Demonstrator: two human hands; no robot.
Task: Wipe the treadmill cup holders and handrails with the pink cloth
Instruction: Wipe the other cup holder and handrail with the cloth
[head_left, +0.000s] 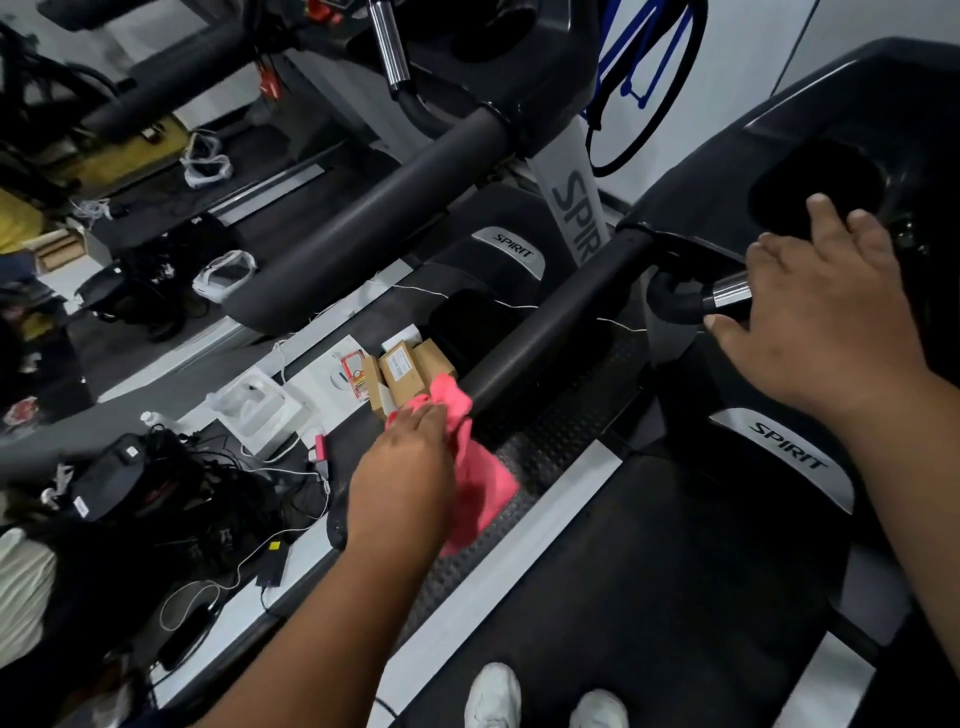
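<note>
cloth: soft pink fabric cloth (467, 467), bunched at the top in the person's left hand (402, 467), the loose tail hanging below and blurred. It sits at the near end of the long black padded handrail (545, 332) of the treadmill the person stands on; whether it touches the rail I cannot tell for certain.

left hand: fingers curled shut around the cloth's upper fold, knuckles up.

right hand: right hand (821, 312) spread wide and holding nothing, fingers fanned over the short chrome-banded grip (727, 293); the thumb looks close to or on it.

handling (judgement): cloth looks light, limp, non-slip and not fragile. It will drape and trail, so a fistful taken near the middle, wrapped over the rail, should give better contact than the present edge hold.

cup holder: dark oval recess (815, 192) in the black console, just beyond the right fingertips. The interior is in shadow; contents cannot be made out.

second cup holder: not visible here.

side containers: open brown cardboard boxes (405, 374) on the neighbouring treadmill's belt, just behind the cloth; contents unclear. White open tray-like packaging (260, 410) beside them, seemingly empty.

risk (judgement): the hanging tail could snag on the boxes.
</note>
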